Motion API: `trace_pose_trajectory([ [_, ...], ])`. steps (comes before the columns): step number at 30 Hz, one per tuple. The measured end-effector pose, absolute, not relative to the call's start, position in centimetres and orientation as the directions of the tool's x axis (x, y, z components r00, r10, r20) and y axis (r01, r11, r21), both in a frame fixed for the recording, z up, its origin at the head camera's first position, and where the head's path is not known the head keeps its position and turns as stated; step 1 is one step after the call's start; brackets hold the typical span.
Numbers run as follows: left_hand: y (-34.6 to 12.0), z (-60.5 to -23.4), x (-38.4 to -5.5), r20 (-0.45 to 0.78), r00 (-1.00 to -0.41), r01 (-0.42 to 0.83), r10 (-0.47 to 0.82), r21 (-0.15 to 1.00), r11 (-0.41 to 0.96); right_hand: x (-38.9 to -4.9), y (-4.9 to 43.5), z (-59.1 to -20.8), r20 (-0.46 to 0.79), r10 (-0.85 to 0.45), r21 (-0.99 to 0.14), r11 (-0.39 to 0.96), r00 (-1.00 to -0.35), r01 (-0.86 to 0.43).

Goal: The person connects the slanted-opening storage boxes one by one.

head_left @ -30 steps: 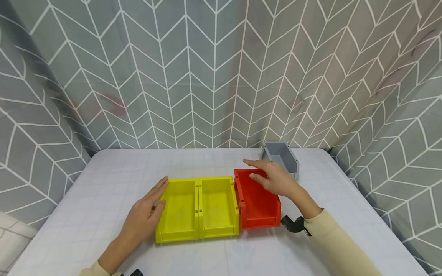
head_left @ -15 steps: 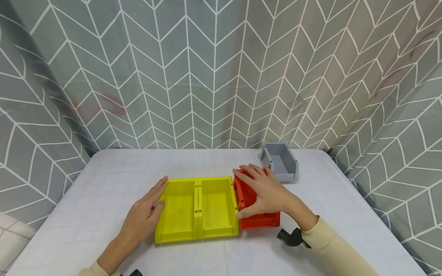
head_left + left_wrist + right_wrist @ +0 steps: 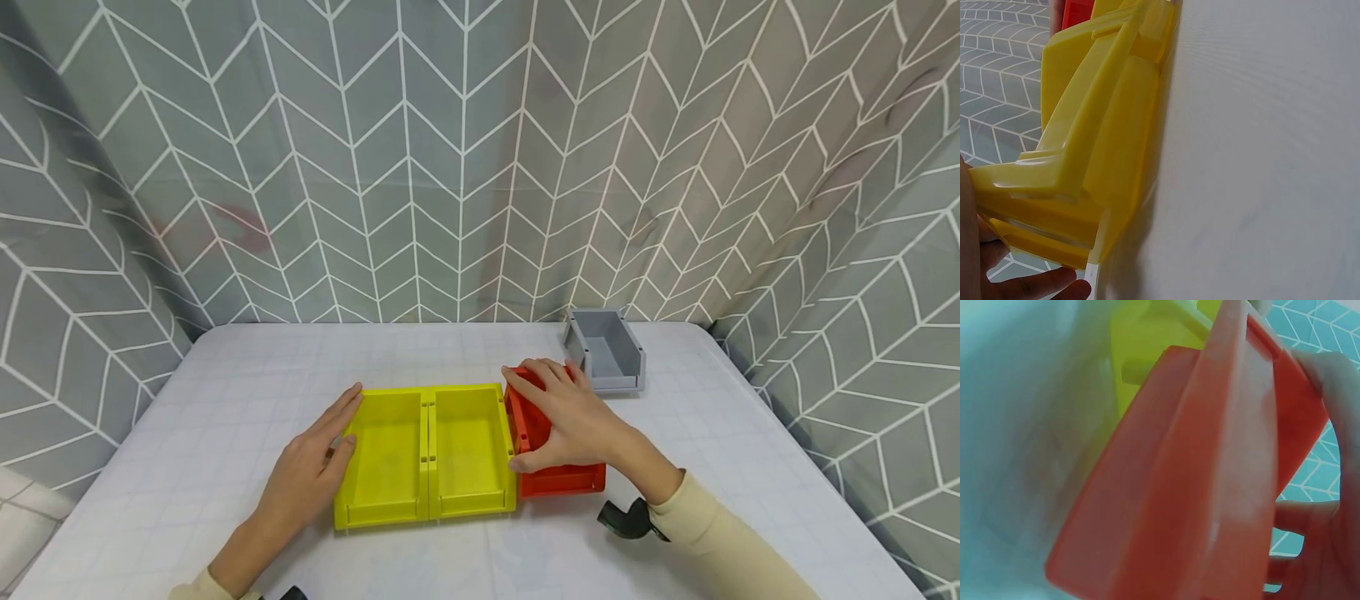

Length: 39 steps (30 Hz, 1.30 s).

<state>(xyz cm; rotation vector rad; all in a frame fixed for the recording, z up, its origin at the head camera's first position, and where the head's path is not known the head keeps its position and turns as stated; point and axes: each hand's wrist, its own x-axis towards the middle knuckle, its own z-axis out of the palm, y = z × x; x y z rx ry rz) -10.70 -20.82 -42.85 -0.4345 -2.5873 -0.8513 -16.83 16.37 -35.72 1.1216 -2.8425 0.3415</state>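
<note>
Left hand [image 3: 302, 475]: unclenched, against yellow bin [image 3: 386, 450]
Right hand [image 3: 567, 422]: seemingly grasping red bin [image 3: 562, 481]
Gray bin [image 3: 606, 354]: beyond that grip

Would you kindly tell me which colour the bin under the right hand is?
That bin is red; the head view shows its colour best.

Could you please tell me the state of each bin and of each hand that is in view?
Left yellow bin: upright, empty.
Right yellow bin: upright, empty, side by side with the left one.
Red bin: upright, inside partly hidden.
Gray bin: upright, empty.
Left hand: fingers extended, touching the left yellow bin.
Right hand: spread over the red bin; grip unclear.
</note>
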Motion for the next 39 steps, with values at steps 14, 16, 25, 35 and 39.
trace_pose_trajectory([
  [14,-20.94,-42.94,-10.74,0.450,-0.876,0.411,0.173,0.508,0.757,-16.48,15.88,-36.09,0.189,-0.658,-0.115,0.722,-0.729,-0.682],
  [16,-20.94,-42.96,-10.74,0.449,-0.876,0.410,0.174,0.507,0.758,-16.48,15.89,-36.10,0.190,-0.655,-0.120,0.723,-0.731,-0.680],
  [25,-20.87,-43.00,-10.75,0.451,-0.875,0.413,0.174,0.510,0.755,-16.48,15.93,-36.02,0.163,-0.653,-0.132,0.729,-0.740,-0.672],
  [35,-20.86,-43.14,-10.78,0.448,-0.877,0.411,0.175,0.508,0.757,-16.53,16.00,-35.85,0.146,-0.660,-0.143,0.723,-0.737,-0.676],
  [39,-20.87,-43.11,-10.74,0.446,-0.878,0.407,0.171,0.511,0.757,-16.63,15.96,-35.73,0.140,-0.666,-0.147,0.718,-0.733,-0.680],
])
